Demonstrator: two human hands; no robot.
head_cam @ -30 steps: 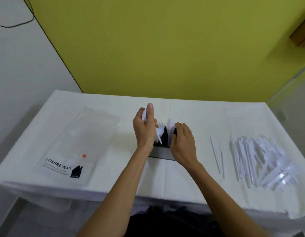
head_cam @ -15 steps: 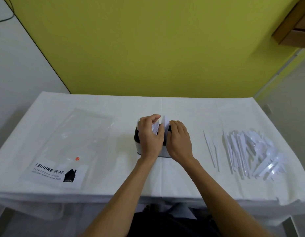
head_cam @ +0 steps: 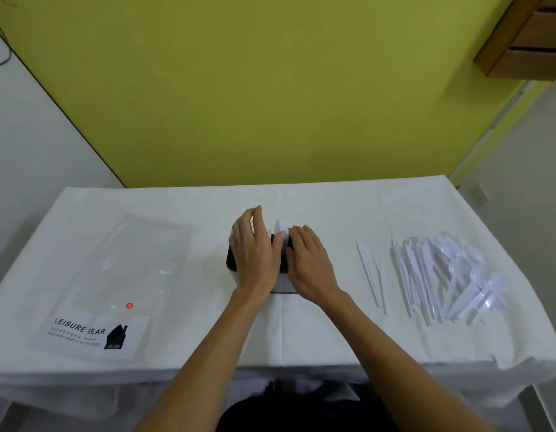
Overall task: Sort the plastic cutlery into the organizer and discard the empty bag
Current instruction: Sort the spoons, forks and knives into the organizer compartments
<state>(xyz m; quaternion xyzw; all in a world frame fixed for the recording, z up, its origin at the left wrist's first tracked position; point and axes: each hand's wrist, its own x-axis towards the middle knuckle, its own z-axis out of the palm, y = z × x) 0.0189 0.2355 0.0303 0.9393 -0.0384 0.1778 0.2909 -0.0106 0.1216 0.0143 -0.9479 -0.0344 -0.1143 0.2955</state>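
The organizer [head_cam: 230,262], a small box with a dark rim and pale sides, stands at the middle of the white table and is mostly covered by both hands. White cutlery [head_cam: 281,227] sticks up out of it between the hands. My left hand [head_cam: 256,255] lies over its left half with fingers spread and holds nothing. My right hand [head_cam: 307,263] rests flat against its right side. A heap of white plastic knives, forks and spoons [head_cam: 438,275] lies to the right, with two separate knives [head_cam: 371,272] beside it. The empty clear bag [head_cam: 114,275] with a "LEISURE WEAR" label lies flat at the left.
The white cloth-covered table [head_cam: 301,332] ends close to my body at the front. A yellow wall rises behind it, a white wall stands at the left, and a wooden shelf unit [head_cam: 526,35] hangs at the upper right.
My left hand came down from above the organizer, where it held white cutlery, and its fingers have spread over the top. The right hand stayed at the organizer's side.
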